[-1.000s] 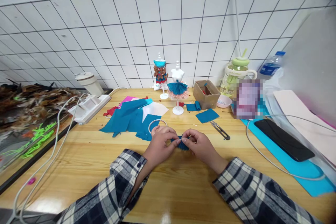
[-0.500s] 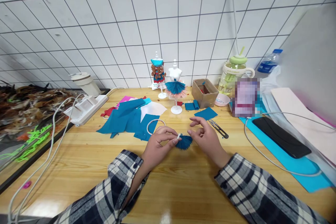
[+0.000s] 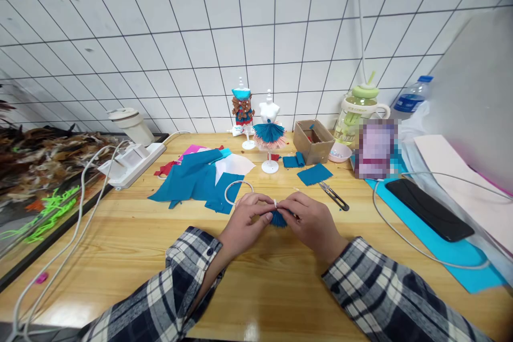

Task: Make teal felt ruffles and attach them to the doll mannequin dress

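Observation:
Pinched between my left hand (image 3: 247,222) and my right hand (image 3: 310,219) is a small pleated blue fan (image 3: 279,219), with a white bit at its gathered top. The fingertips of both hands meet there and partly cover the fan. Behind them stands a white mini mannequin (image 3: 269,112) in a blue and peach pleated skirt (image 3: 269,133). A second mannequin (image 3: 242,109) in brown, red and blue is further back. Just behind my left hand lies a white ring (image 3: 228,199), partly on blue sheets (image 3: 192,179).
A cardboard box (image 3: 313,142), a blue rectangle (image 3: 315,174) and thread snips (image 3: 334,196) lie behind my right hand. At the right are a black phone (image 3: 428,209), a cable and a green-lidded jug (image 3: 358,115). A power strip (image 3: 136,165) sits at the left.
My right hand has moved left and closed its fingers at the top of the fan, beside my left fingertips. My left hand has hardly moved.

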